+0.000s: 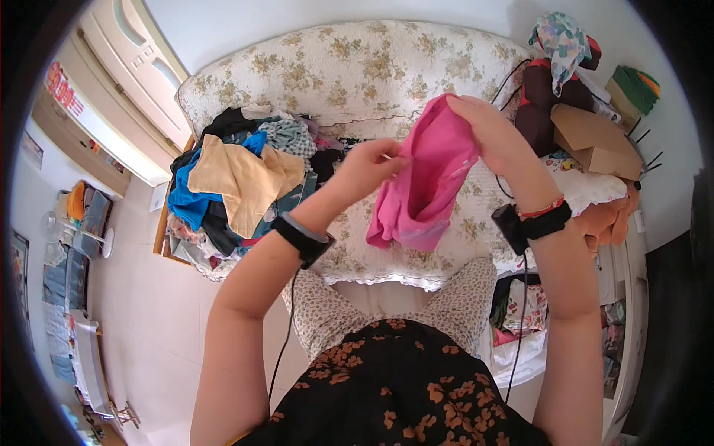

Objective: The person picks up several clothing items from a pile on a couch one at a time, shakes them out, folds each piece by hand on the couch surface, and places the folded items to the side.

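Observation:
A pink garment (428, 178) hangs between my hands above the sofa, its opening facing me and its lower folds drooping. What kind of garment it is, I cannot make out. My left hand (370, 162) pinches its left edge between thumb and fingers. At the top right edge, my right hand (491, 134) is closed on the cloth, thumb on the near side and the other fingers partly hidden. To the left on the sofa lies a heap of clothes, with a pale yellow cloth (242, 178) on top and a blue garment (190, 197) beneath it.
The floral-covered sofa (349, 70) spans the view ahead. At its right end are an opened cardboard box (595, 141), a dark red and black bundle (535, 111) and a patterned cloth (561, 44). A white bag (520, 364) with clothes stands by my right leg. Cables hang from both wristbands.

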Action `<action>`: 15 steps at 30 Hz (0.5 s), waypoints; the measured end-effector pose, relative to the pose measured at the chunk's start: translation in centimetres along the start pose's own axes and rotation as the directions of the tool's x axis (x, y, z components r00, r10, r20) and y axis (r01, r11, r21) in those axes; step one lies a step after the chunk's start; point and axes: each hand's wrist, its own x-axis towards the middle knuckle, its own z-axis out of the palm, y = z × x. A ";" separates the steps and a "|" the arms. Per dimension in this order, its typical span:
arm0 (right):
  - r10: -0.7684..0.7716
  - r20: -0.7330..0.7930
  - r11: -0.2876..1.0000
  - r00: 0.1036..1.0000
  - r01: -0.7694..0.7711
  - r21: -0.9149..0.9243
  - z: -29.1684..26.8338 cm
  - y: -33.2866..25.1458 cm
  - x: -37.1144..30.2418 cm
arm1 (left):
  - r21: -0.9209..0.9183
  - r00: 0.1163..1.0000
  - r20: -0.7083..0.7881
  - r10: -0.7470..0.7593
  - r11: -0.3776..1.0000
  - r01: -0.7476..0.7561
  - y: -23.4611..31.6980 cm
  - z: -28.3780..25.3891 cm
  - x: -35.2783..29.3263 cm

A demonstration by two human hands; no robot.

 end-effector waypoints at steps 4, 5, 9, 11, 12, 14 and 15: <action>-0.026 0.035 0.942 0.999 0.036 -0.333 -1.9 -0.1 -0.9 | 0.185 0.997 -0.043 0.070 0.981 -0.061 0.7 -3.3 -1.1; -0.023 0.037 0.944 0.999 0.034 -0.329 -2.1 0.2 -1.0 | 0.265 0.981 -0.125 0.146 0.958 -0.109 1.0 -4.0 -1.4; -0.064 0.104 0.374 0.993 0.120 -0.919 -4.6 2.5 -0.2 | 0.305 0.843 -0.383 0.378 0.913 -0.271 5.3 -5.5 -1.4; -0.307 -0.036 0.212 0.951 0.031 -0.977 -6.7 3.2 0.6 | 0.372 0.807 -0.387 0.447 0.876 -0.307 8.3 -4.8 -1.4; -0.310 -0.031 0.211 0.950 0.037 -0.977 -6.6 2.7 0.9 | 0.449 0.757 -0.401 0.515 0.831 -0.328 9.1 -4.8 -1.6; -0.313 -0.197 0.648 0.929 0.057 -0.760 -6.6 1.6 1.3 | 0.488 0.727 -0.421 0.542 0.811 -0.321 9.4 -6.0 -0.8; -0.274 -0.176 0.780 0.946 0.111 -0.615 -6.1 1.1 1.3 | 0.478 0.687 -0.445 0.575 0.801 -0.361 9.5 -6.8 -0.5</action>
